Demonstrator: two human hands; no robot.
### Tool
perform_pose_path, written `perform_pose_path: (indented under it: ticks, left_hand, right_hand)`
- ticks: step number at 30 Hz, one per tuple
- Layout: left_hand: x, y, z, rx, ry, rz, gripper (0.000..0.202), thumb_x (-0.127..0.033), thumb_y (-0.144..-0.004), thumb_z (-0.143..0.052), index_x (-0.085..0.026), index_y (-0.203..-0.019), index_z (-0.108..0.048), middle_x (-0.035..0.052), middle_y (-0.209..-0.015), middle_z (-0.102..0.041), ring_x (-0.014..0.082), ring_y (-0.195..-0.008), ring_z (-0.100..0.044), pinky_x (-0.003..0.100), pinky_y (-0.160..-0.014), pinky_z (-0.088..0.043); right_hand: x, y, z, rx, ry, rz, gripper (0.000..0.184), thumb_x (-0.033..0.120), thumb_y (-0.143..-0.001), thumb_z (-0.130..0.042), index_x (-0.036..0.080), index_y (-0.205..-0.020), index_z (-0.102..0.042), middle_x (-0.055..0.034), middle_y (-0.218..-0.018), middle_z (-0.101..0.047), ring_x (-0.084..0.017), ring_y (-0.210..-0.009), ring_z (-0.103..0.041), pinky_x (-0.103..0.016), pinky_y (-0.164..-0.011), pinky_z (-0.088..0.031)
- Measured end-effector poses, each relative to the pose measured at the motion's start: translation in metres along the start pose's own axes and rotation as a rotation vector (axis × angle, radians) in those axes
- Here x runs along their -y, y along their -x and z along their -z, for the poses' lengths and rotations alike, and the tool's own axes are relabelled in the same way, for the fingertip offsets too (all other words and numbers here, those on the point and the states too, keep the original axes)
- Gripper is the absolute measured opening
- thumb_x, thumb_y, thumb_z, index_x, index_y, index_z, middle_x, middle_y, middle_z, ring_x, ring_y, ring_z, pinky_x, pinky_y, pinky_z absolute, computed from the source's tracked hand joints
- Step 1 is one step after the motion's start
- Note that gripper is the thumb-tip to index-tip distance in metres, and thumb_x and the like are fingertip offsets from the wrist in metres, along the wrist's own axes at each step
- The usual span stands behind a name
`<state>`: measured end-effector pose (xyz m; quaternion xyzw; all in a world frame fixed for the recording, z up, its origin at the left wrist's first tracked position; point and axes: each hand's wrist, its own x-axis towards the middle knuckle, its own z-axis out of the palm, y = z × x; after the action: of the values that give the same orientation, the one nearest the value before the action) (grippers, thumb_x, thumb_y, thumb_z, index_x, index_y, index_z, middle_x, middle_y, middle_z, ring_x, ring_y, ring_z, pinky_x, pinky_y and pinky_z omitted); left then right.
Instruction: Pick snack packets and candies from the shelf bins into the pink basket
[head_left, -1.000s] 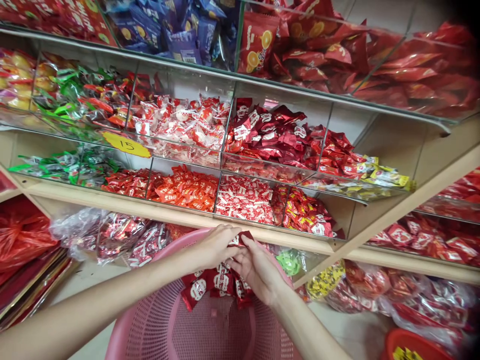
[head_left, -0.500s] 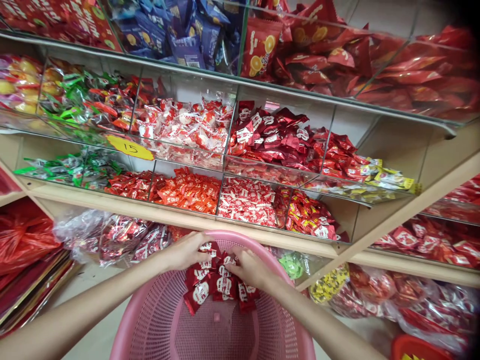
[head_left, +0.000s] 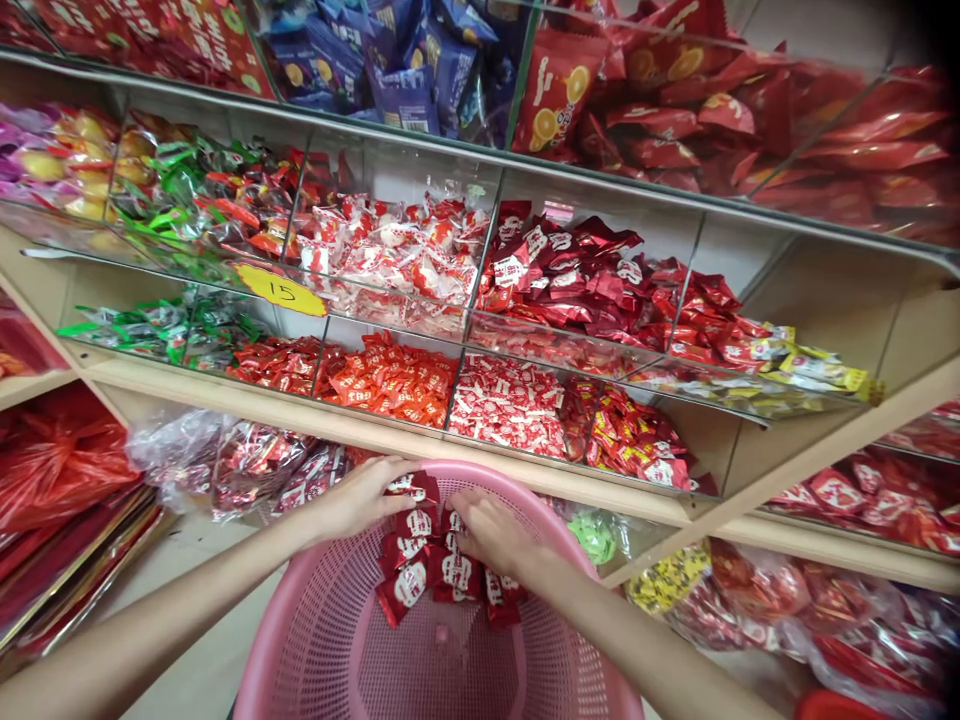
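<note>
Dark red candy packets (head_left: 409, 588) with white print lie bunched against the far inner wall of a pink plastic basket (head_left: 300, 610). At the basket's far rim, my left hand (head_left: 371, 497) is closed on the upper left packets, its fingertips partly hidden. Just to the right, inside the rim, my right hand (head_left: 487, 535) has its fingers curled over more of these packets and hides part of them. The perforated basket bottom (head_left: 442, 675) shows below the candy.
Glass-fronted shelves (head_left: 390, 425) of wrapped sweets rise beyond the basket, with a yellow price tag (head_left: 281, 290) reading 15. Bagged sweets (head_left: 255, 465) sit under the lowest shelf. A red plastic bag (head_left: 64, 470) is at left, and a slanted wooden upright (head_left: 817, 450) stands at right.
The view has shifted slightly, so the shelves and basket appear a little farther right. Both hands stay at the candy packets by the far rim, with little visible movement.
</note>
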<state>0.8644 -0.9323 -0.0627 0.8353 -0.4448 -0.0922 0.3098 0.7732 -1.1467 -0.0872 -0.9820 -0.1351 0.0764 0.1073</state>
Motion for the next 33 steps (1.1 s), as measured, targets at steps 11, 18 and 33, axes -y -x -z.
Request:
perform_pose_path:
  ticks: [11, 18, 33]
  left_hand:
    - [-0.018, -0.014, -0.012, 0.063, -0.056, -0.001, 0.046, -0.03, -0.086, -0.055, -0.02, -0.13, -0.048, 0.0087, -0.133, -0.052, 0.0231, -0.122, -0.047, 0.037, -0.104, -0.036]
    - [-0.031, -0.035, -0.041, 0.171, -0.178, -0.142, 0.043, -0.026, -0.086, -0.055, -0.019, -0.128, -0.049, 0.0115, -0.128, -0.056, 0.0266, -0.117, -0.052, 0.042, -0.098, -0.043]
    - [-0.012, -0.043, -0.053, 0.155, -0.15, -0.122, 0.054, -0.022, -0.082, -0.059, -0.02, -0.132, -0.041, 0.0119, -0.133, -0.05, 0.0271, -0.12, -0.047, 0.042, -0.101, -0.039]
  right_hand:
    - [-0.011, 0.022, 0.015, -0.028, -0.059, 0.051, 0.038, 0.019, -0.08, -0.054, 0.017, -0.118, -0.05, -0.0137, -0.121, -0.055, -0.027, -0.11, -0.053, -0.039, -0.093, -0.044]
    - [-0.024, 0.065, 0.03, -0.095, -0.135, -0.047, 0.032, 0.027, -0.086, -0.048, 0.018, -0.116, -0.054, -0.0121, -0.114, -0.059, -0.026, -0.108, -0.054, -0.04, -0.092, -0.043]
    - [-0.024, 0.086, 0.022, -0.173, -0.254, -0.041, 0.027, 0.028, -0.087, -0.046, 0.022, -0.112, -0.056, -0.0079, -0.113, -0.06, -0.023, -0.107, -0.055, -0.036, -0.093, -0.043]
